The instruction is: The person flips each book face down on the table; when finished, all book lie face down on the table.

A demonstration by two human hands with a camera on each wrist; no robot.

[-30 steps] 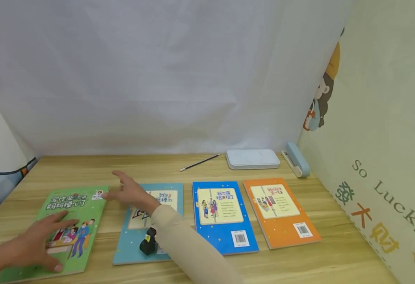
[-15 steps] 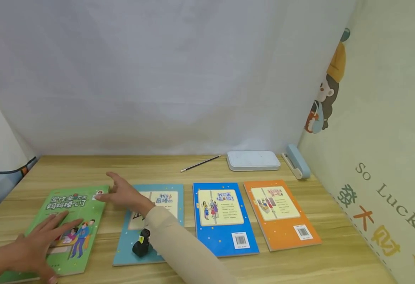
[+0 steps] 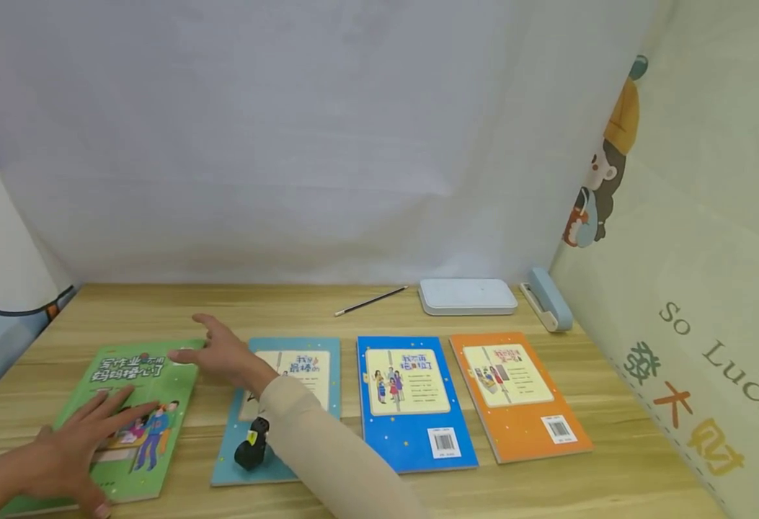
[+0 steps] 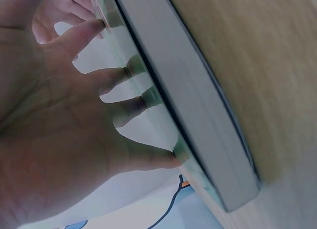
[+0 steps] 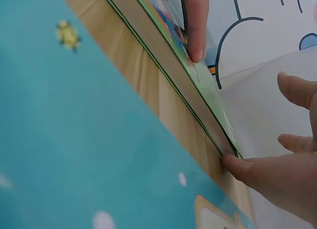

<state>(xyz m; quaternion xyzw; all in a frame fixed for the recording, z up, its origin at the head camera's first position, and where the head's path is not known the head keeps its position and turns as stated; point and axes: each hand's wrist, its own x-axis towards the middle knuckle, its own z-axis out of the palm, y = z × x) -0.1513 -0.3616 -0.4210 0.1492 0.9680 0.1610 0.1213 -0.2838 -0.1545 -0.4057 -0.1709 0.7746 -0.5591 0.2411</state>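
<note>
A green book lies on the table at the left, cover up, with a drawing of people on it. My left hand rests on the cover with its fingers spread. In the left wrist view the fingertips touch the cover just inside the page edge. My right hand is at the book's upper right corner. Its thumb touches the corner there, while the other fingers reach outward and hold nothing. A teal book lies under the right wrist, partly hidden by the sleeve.
To the right lie a blue book and an orange book. Behind them are a pencil, a light blue case and a stapler. A white cloth hangs along the back; a pale green wall borders the right.
My right hand has shifted a little left over the green book's corner. The left thumb has slid down toward the book's lower edge. The head view has turned slightly.
</note>
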